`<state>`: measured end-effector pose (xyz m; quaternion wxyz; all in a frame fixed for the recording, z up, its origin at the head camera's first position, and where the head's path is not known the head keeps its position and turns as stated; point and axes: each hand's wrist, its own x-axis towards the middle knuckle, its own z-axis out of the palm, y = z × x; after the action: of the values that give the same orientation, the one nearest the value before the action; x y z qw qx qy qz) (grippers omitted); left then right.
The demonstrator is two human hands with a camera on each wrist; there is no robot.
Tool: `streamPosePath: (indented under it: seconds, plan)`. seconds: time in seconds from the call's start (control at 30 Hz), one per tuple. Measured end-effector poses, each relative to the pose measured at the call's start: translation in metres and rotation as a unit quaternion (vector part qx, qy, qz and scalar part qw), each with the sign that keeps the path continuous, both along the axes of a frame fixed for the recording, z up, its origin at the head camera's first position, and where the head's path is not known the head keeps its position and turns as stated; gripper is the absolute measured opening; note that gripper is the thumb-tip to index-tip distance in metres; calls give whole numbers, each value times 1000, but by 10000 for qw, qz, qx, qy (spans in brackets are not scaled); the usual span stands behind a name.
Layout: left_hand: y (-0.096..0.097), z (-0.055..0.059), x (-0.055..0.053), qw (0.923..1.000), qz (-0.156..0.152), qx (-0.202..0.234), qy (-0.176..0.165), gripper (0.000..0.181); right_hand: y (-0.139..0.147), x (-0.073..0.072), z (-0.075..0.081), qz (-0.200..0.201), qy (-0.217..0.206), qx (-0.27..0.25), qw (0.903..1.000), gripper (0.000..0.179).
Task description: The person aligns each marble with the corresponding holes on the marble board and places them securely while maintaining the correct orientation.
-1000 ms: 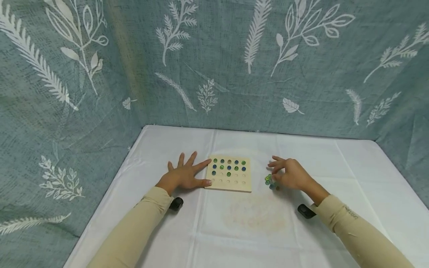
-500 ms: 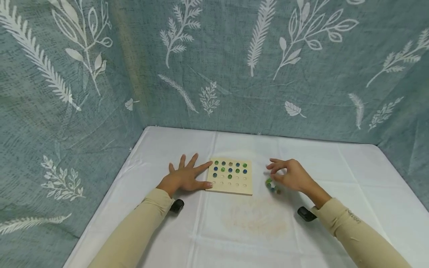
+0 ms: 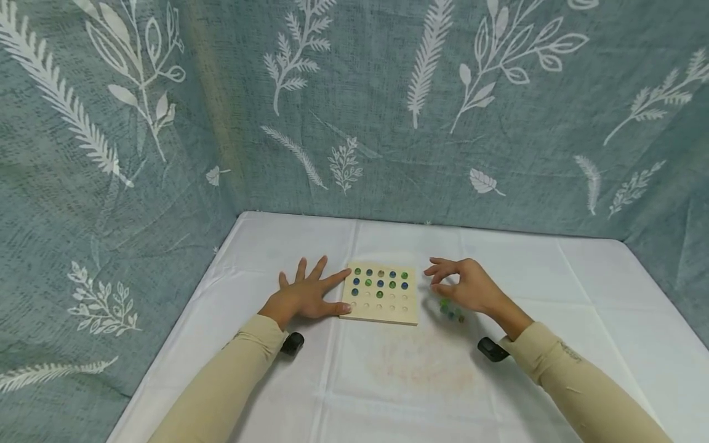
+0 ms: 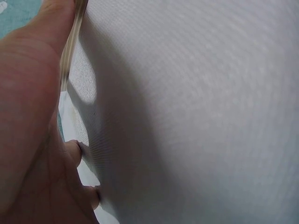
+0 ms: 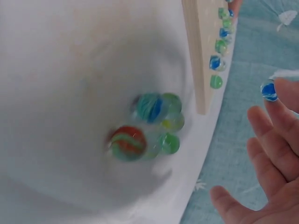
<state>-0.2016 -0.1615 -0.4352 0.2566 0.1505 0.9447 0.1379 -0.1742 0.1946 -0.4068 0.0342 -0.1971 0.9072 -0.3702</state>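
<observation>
My left hand (image 3: 304, 296) lies spread on the cloth, with index fingertip and thumb touching the left edge of a wooden board (image 3: 386, 314). Marbles, mostly green and blue, fill the board's two far rows of hollows, and two more sit in the third row. To the right of the board, above the table, my right hand (image 3: 468, 288) pinches a blue and clear marble (image 5: 268, 90) between thumb and index finger; its other fingers are spread. Below that hand lie several loose marbles (image 3: 445, 306), among them a larger red and green marble (image 5: 127, 142) in the right wrist view.
A white cloth (image 3: 266, 394) with fold creases and a faint brownish stain covers the table. Behind and to the left hangs a teal curtain (image 3: 388, 166) with white leaf prints. Each wrist wears a black camera (image 3: 492, 349).
My right hand has lifted off the loose marbles and moved left toward the board with the blue marble pinched. The left hand stays at the board's edge.
</observation>
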Motion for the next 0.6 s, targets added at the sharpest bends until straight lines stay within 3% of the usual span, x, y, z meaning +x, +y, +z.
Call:
streamPosePath:
  seconds: [0.07,0.23,0.6]
  plan:
    - [0,0,0,10000,-7,34,-5,92,-3,-1,0,40,13,-51,10000,7]
    - [4,16,8,10000,-62,3,57,87,-10,-4,-1,94,-42,-169,9998,7]
    - [5,18,9,10000,12,-11,-9,88,-23,-7,-2,88,-149,-259,9995,7]
